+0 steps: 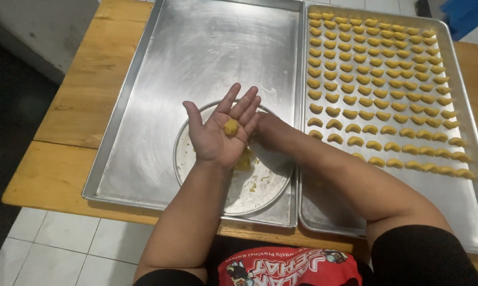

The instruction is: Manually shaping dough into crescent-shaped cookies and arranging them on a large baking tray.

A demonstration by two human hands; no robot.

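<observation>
My left hand [217, 135] is held palm up, fingers spread, over a round metal plate [265, 193]. A small yellow dough lump [231, 127] rests on its palm at the base of the fingers. My right hand [264, 128] reaches across from the right and lies just behind the left fingers. Most of it is hidden, so its grip cannot be made out. A bit of yellow dough [244, 160] and some crumbs lie on the plate below the left wrist.
The plate sits in a large bare metal tray [196, 53] on the left. A second metal tray [440, 212] on the right holds several rows of yellow crescent dough pieces [382, 100]. Both trays rest on a wooden table [80, 100] above a tiled floor.
</observation>
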